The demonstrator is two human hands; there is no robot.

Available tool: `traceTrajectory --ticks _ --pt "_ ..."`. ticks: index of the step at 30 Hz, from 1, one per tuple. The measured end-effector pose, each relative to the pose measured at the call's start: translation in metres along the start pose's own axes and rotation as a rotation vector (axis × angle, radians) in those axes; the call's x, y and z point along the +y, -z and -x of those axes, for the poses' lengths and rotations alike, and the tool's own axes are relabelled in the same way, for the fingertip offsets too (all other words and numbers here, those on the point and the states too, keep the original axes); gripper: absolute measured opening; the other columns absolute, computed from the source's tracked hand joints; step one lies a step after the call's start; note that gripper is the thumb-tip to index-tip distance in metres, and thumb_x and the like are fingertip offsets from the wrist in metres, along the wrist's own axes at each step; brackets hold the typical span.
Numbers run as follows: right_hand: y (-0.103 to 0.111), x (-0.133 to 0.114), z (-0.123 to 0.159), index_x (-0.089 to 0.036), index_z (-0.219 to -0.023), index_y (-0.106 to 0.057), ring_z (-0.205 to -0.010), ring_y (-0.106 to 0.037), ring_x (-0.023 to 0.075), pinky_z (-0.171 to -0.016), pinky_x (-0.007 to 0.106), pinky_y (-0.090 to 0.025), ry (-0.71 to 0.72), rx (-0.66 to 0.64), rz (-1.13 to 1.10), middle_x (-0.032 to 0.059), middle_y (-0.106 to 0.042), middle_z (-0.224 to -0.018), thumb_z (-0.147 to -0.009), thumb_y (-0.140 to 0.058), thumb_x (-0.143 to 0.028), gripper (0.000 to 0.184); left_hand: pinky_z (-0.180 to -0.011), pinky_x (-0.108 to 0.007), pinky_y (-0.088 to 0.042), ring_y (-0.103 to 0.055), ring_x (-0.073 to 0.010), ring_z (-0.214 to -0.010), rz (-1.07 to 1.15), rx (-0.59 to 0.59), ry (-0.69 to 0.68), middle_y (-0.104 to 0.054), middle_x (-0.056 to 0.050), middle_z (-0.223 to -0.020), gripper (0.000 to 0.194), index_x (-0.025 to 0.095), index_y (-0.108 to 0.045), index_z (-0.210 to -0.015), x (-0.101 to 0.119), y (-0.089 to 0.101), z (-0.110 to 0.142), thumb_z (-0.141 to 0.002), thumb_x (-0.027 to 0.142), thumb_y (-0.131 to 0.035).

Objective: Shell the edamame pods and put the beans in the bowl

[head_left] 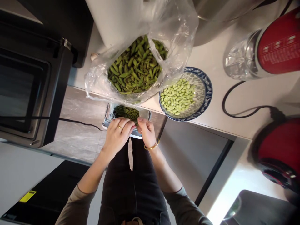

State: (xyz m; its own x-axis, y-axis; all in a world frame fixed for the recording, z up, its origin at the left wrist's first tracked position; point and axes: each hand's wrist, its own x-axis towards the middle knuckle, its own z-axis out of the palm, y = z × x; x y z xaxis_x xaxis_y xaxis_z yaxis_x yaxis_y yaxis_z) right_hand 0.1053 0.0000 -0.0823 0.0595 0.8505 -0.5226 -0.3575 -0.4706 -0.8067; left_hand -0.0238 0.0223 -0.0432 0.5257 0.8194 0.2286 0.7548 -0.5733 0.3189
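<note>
My left hand (118, 132) and my right hand (147, 132) meet fingertip to fingertip, both closed in a pinch. Between them is a green edamame pod, mostly hidden by the fingers. Just below the hands stands a bin (147, 115) on the floor side of the counter, holding a heap of dark green pods or shells (126, 113). A clear plastic bag (97, 82) full of edamame pods (136, 67) rests at the counter edge. To its right, a blue-rimmed plate (207, 89) carries shelled pale green beans (178, 97).
A black oven (30, 90) stands at the left, with a thin cord (77, 122) running toward the bin. On the right are a red-labelled bottle (269, 47), a black cable (223, 103) and a red appliance (278, 150). The counter edge passes in front of me.
</note>
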Motion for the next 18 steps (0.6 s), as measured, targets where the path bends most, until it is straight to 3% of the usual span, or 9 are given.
traceTrajectory --ticks 5,10,14,18 --pt "0.002 0.007 0.003 -0.021 -0.057 -0.038 -0.049 -0.024 0.0081 -0.044 0.025 -0.02 -0.072 -0.1 0.109 -0.0064 -0.026 -0.051 -0.079 -0.053 -0.063 0.049 -0.073 -0.033 -0.044 -0.058 -0.0193 -0.081 0.036 -0.106 0.027 -0.067 -0.005 -0.085 0.009 0.018 -0.061 -0.093 -0.006 -0.008 0.015 -0.09 0.022 -0.054" --pt "0.006 0.01 0.005 -0.021 -0.053 -0.032 -0.044 -0.017 0.0056 -0.04 0.025 -0.013 -0.218 -0.238 0.026 -0.0082 -0.021 -0.048 -0.077 -0.054 -0.067 0.055 -0.077 -0.031 -0.048 -0.058 -0.0183 -0.083 0.102 -0.182 -0.004 -0.067 -0.005 -0.091 0.011 0.018 -0.062 -0.091 -0.015 -0.006 0.017 -0.091 0.023 -0.053" --pt "0.008 0.013 0.005 -0.021 -0.051 -0.033 -0.042 -0.017 0.0042 -0.039 0.024 -0.01 -0.253 -0.224 -0.034 -0.0085 -0.023 -0.047 -0.072 -0.06 -0.065 0.056 -0.074 -0.031 -0.048 -0.058 -0.0182 -0.082 0.079 -0.306 -0.08 -0.065 -0.005 -0.082 0.016 0.016 -0.061 -0.084 -0.018 -0.005 0.019 -0.093 0.019 -0.047" --pt "0.006 0.024 0.008 -0.021 -0.05 -0.033 -0.041 -0.017 0.0044 -0.041 0.025 -0.011 -0.268 -0.166 -0.092 -0.0083 -0.024 -0.047 -0.073 -0.06 -0.065 0.056 -0.068 -0.029 -0.048 -0.057 -0.0176 -0.075 0.037 -0.327 -0.086 -0.06 -0.003 -0.069 0.022 0.016 -0.057 -0.073 -0.018 -0.012 0.022 -0.092 0.018 -0.047"
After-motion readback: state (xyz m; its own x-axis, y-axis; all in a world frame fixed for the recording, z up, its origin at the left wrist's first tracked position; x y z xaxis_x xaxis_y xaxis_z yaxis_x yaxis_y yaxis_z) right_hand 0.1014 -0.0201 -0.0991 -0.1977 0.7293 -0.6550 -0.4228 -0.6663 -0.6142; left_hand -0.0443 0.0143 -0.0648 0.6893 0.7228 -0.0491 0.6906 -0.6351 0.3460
